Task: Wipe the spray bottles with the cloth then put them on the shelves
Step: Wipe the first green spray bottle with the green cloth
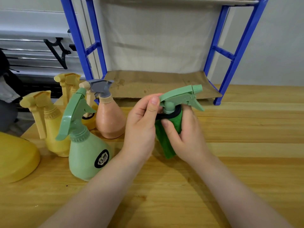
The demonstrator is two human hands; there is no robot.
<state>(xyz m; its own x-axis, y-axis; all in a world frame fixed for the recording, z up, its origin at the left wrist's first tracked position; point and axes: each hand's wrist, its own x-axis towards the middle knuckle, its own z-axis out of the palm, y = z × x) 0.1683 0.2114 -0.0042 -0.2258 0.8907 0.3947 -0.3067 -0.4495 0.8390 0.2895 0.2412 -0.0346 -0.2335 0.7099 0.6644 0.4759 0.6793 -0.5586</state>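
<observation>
Your left hand [141,127] pinches the green spray bottle [179,97] above the table [246,145] while your right hand [185,135] wraps the cloth [166,143] round it, so a loose grip could drop it onto the others.

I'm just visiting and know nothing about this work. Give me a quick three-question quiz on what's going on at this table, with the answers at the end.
1. True or false: the lower shelf of the blue rack already holds a bottle.
2. Multiple choice: the dark green cloth is wrapped around a bottle whose spray head is A) grey, B) yellow, C) light green.
3. Fill in: the peach bottle standing on the table has a ____ spray head.

Key
1. False: only brown paper lies on it.
2. C: the held bottle has a light green head; the left hand and right hand both have a grip on it, the right over the cloth.
3. Grey.
</observation>
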